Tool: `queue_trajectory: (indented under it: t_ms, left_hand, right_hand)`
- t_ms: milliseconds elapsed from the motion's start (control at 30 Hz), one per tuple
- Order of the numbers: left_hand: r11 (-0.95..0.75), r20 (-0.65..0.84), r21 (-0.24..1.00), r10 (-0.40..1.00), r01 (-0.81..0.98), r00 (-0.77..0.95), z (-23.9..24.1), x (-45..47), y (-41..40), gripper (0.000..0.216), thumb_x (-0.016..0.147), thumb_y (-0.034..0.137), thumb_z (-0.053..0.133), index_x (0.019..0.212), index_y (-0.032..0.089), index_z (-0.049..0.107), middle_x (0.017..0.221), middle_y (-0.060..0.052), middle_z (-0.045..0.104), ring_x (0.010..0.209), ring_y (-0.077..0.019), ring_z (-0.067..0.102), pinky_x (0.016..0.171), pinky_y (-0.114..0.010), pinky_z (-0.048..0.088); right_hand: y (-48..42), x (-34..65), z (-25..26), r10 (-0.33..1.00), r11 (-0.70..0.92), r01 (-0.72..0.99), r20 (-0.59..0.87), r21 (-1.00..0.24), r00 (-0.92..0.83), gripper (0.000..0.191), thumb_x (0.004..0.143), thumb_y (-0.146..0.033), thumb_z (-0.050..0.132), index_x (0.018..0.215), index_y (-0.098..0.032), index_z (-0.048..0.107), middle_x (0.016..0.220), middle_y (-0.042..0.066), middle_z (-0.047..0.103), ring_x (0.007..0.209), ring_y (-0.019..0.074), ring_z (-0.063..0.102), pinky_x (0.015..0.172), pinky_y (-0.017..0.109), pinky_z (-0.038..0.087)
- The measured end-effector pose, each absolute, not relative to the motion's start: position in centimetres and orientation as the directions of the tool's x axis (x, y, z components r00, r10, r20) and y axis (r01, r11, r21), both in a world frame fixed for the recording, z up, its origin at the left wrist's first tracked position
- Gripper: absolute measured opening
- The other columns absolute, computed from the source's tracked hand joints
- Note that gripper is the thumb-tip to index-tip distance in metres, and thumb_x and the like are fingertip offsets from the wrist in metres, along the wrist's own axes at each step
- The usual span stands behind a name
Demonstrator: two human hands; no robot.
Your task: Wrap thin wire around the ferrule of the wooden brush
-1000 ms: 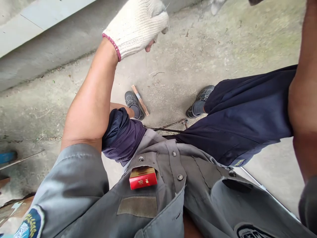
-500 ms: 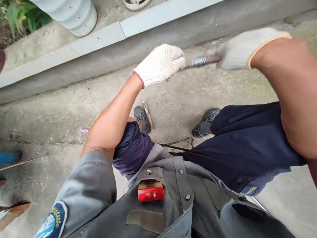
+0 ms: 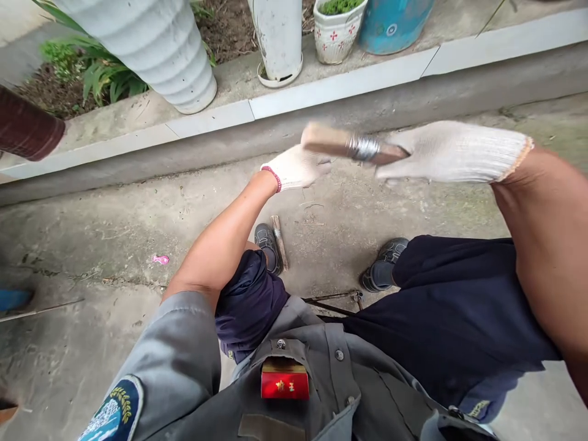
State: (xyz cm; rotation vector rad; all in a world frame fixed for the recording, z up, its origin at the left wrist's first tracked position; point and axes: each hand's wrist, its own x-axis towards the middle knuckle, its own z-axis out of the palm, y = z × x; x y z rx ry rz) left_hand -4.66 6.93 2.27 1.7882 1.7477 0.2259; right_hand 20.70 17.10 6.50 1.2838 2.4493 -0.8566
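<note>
I log the fingers of the white-gloved right hand (image 3: 441,153) clamped on a brown wooden-handled tool with a metal band (image 3: 353,146), raised just above the left hand (image 3: 296,168), whose fingers curl shut on nothing visible; a second wooden stick (image 3: 279,242) lies untouched well below.

Outdoor yard, bare concrete ground (image 3: 114,220), raised kerb (image 3: 349,92), plant pots (image 3: 337,27), soil bed (image 3: 50,92)
</note>
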Motion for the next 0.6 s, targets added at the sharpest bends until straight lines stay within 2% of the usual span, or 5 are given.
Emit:
queue_trajectory:
  t_ms: [67, 167, 333, 433, 600]
  left_hand:
    - [0.013, -0.27, 0.525, 0.951, 0.851, 0.152, 2.3, -4.3, 6.9, 0.03, 0.105, 0.036, 0.054, 0.087, 0.021, 0.074, 0.07, -0.005, 0.067, 0.067, -0.0227, 0.063, 0.073, -0.038, 0.043]
    - [-0.006, -0.295, 0.516, 0.937, 0.856, 0.185, 2.5, -3.7, 6.9, 0.031, 0.108, 0.033, 0.051, 0.087, 0.02, 0.071, 0.068, -0.004, 0.069, 0.063, -0.0208, 0.062, 0.071, -0.037, 0.043]
    - [0.001, -0.315, 0.507, 0.931, 0.862, 0.184, 3.2, -3.2, 6.7, 0.032, 0.11, 0.03, 0.05, 0.089, 0.018, 0.071, 0.072, -0.004, 0.071, 0.064, -0.019, 0.063, 0.071, -0.034, 0.043]
    - [0.008, -0.287, 0.548, 0.941, 0.836, 0.179, 3.3, -3.8, 6.9, 0.031, 0.11, 0.028, 0.053, 0.089, 0.017, 0.073, 0.073, -0.003, 0.071, 0.067, -0.0191, 0.067, 0.071, -0.031, 0.044]
    - [0.002, -0.162, 0.677, 0.976, 0.736, 0.147, 3.3, -5.1, 7.3, 0.026, 0.104, 0.027, 0.058, 0.086, 0.017, 0.074, 0.076, -0.004, 0.072, 0.073, -0.02, 0.072, 0.07, -0.029, 0.045]
  right_hand:
    - [17.7, 20.2, 6.9, 0.726, 0.411, 0.843, -0.435, -0.349, -0.533, 0.041, 0.109, -0.041, 0.069, 0.13, -0.007, 0.079, 0.097, 0.008, 0.074, 0.081, 0.0054, 0.053, 0.084, 0.029, 0.038]
    - [18.7, 19.6, 6.3, 0.77, 0.395, 0.869, -0.409, -0.298, -0.49, 0.049, 0.113, -0.049, 0.059, 0.129, -0.006, 0.077, 0.093, 0.011, 0.072, 0.084, 0.0095, 0.058, 0.088, 0.031, 0.041]
    - [20.5, 18.6, 3.6, 0.845, 0.406, 0.913, -0.363, -0.041, -0.392, 0.059, 0.112, -0.059, 0.054, 0.139, -0.009, 0.074, 0.112, 0.021, 0.071, 0.098, 0.0208, 0.065, 0.097, 0.036, 0.049]
    - [20.5, 17.9, 2.1, 0.845, 0.434, 0.899, -0.37, 0.053, -0.386, 0.055, 0.11, -0.051, 0.053, 0.145, -0.013, 0.071, 0.12, 0.022, 0.071, 0.103, 0.0255, 0.069, 0.099, 0.039, 0.053]
    - [18.4, 16.8, 1.5, 0.816, 0.511, 0.846, -0.396, 0.152, -0.421, 0.046, 0.1, -0.027, 0.057, 0.14, -0.014, 0.076, 0.111, 0.02, 0.074, 0.105, 0.0264, 0.073, 0.101, 0.036, 0.054]
